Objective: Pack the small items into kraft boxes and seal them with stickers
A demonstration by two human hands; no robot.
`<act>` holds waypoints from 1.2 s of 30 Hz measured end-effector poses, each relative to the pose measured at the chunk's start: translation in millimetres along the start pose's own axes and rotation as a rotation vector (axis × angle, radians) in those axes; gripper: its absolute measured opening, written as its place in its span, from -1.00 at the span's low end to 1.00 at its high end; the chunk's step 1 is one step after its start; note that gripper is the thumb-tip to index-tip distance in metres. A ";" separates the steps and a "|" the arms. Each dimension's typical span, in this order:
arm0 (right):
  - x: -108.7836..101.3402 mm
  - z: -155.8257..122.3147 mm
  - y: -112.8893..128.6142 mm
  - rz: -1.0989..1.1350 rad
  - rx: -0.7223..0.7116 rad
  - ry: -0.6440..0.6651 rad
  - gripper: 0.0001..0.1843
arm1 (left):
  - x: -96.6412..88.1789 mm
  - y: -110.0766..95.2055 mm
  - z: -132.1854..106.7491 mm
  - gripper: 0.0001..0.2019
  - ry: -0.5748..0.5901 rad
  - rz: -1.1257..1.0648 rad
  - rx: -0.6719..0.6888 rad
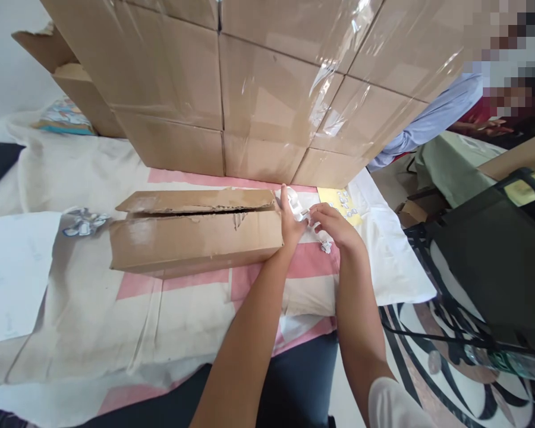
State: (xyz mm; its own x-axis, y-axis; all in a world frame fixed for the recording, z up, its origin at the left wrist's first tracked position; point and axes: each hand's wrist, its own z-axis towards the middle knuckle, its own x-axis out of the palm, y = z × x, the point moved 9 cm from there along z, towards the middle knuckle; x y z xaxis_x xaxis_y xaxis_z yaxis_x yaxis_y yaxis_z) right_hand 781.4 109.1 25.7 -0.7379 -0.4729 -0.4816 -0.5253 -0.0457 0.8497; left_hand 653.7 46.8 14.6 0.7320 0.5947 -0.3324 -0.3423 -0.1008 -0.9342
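Note:
My left hand (289, 226) is closed round a small white object (293, 200) beside the right end of a long cardboard box (205, 236). Its exact kind is hard to make out. My right hand (336, 224) meets it from the right, fingertips pinched together at a tiny white piece. Just beyond the right hand lies a yellow sheet (353, 217) with several small whitish pieces on it. A small crumpled scrap (325, 245) rests on the cloth below the right hand. The long box lies with a ragged slit along its top.
Large taped cardboard cartons (267, 89) stand stacked behind the work area. On the left are a white paper sheet (18, 267) and a clump of silvery-white pieces (84, 222). A dark chair (494, 255) stands at right. Another person's blue-clad limb (432, 119) shows beyond the cartons.

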 end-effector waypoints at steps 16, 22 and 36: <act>-8.7 -1.6 -26.1 0.014 0.138 0.056 -0.84 | -0.1 6.7 -0.3 -0.07 -0.057 0.033 -0.004; -9.1 0.3 -29.7 0.019 0.160 0.068 -0.81 | 0.9 8.1 -0.9 -0.02 -0.065 0.096 0.013; -6.2 8.2 -39.5 0.100 0.241 0.109 -0.36 | 4.1 11.5 1.6 0.05 -0.106 0.176 0.062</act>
State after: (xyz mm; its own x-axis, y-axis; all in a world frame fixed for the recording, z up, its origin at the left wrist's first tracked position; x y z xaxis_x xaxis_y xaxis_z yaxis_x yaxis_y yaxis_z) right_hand 803.2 121.1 -6.6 -0.7480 -0.5573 -0.3606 -0.5473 0.2105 0.8101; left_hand 651.9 49.3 2.7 0.5930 0.6531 -0.4710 -0.4973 -0.1631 -0.8521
